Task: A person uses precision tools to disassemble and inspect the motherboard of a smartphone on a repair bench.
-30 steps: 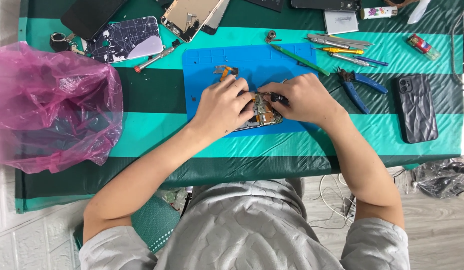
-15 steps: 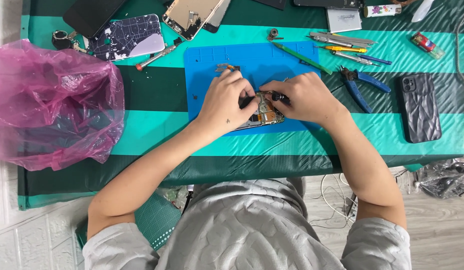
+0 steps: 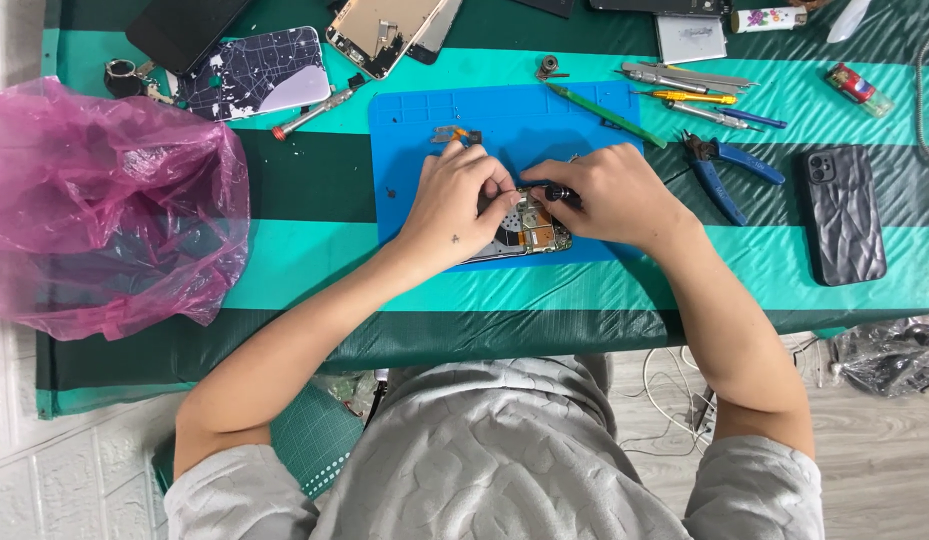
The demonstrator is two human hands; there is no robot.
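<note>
Both hands are working close together over an opened phone (image 3: 529, 232) lying on the blue mat (image 3: 414, 150). Her left hand (image 3: 459, 205) is pressing down on the phone's near-left part, fingers curled on it, while the right hand (image 3: 604, 200) is pinching a small dark-handled screwdriver (image 3: 554, 192) whose tip is reaching into the exposed boards. As I judge it, a slip of that tip could be gouging a board or flicking a tiny screw off the mat, since the hands are crowding the spot. Right of the right hand, blue-handled pliers (image 3: 729, 170) and a black phone case (image 3: 842, 212) are lying on the green-striped bench (image 3: 314, 260); far to the left a pink plastic bag (image 3: 104, 210) is slumping. Wooden flooring and loose cables are showing below.
</note>
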